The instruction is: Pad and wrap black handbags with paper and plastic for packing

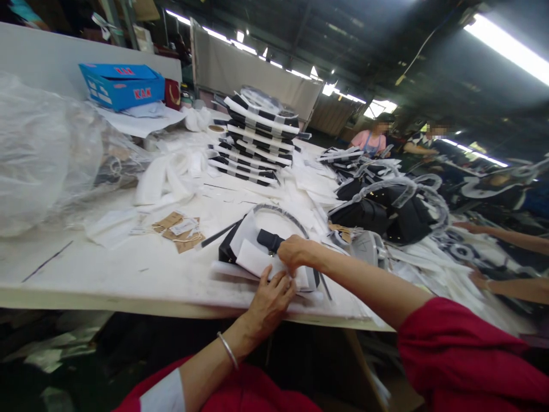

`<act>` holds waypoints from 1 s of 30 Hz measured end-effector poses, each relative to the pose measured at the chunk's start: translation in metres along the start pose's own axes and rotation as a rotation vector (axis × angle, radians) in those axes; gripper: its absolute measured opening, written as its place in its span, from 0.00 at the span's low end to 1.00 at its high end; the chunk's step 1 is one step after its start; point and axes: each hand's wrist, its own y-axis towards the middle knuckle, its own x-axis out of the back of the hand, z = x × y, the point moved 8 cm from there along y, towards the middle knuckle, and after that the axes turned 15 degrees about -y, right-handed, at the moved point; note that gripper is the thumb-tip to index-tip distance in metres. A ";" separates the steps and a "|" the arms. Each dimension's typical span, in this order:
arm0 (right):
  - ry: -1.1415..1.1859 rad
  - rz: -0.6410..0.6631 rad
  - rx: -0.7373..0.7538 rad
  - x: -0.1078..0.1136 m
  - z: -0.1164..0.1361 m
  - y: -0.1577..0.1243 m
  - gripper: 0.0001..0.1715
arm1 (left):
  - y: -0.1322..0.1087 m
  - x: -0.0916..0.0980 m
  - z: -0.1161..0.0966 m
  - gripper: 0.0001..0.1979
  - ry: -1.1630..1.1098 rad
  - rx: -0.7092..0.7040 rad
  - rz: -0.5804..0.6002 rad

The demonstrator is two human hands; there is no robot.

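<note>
A black handbag (234,243) lies at the near edge of the white table (107,274), partly wrapped in white paper (257,260), its curved handle (278,213) arching over it. My left hand (270,300) presses on the paper's near edge with fingers bent. My right hand (295,252) is closed on the paper just beside a black part of the bag (269,239). A silver bangle (227,349) circles my left wrist.
A tall stack of black-and-white bags (257,137) stands mid-table. Brown tags (178,229) lie left of the bag. A clear plastic bundle (38,154) and blue box (122,86) sit far left. Wrapped black bags (386,209) crowd the right. Another person's arms (506,240) reach in.
</note>
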 end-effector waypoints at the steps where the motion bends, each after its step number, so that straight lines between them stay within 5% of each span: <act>1: -0.014 -0.002 -0.011 0.000 0.001 0.004 0.26 | 0.000 0.000 0.000 0.17 0.003 0.000 0.003; 8: -0.276 -0.168 -0.047 0.017 -0.027 -0.004 0.22 | 0.002 0.001 -0.001 0.16 0.025 -0.016 0.011; 14: -0.166 -0.350 -0.365 0.031 -0.070 -0.056 0.21 | 0.003 0.005 -0.003 0.16 0.019 -0.042 0.013; 18: 0.073 -0.388 -0.381 0.015 -0.052 -0.076 0.06 | 0.004 0.004 -0.003 0.14 0.038 -0.047 -0.015; 24: 0.263 -0.382 -0.349 -0.024 -0.035 -0.067 0.11 | 0.005 0.002 -0.001 0.13 0.057 -0.035 -0.015; 27: 0.337 -0.397 -0.394 -0.021 -0.042 -0.073 0.12 | 0.005 0.002 -0.001 0.13 0.045 -0.029 -0.008; 30: 0.432 -0.575 -0.401 -0.005 -0.033 -0.089 0.11 | 0.004 0.001 0.000 0.14 0.032 -0.023 -0.007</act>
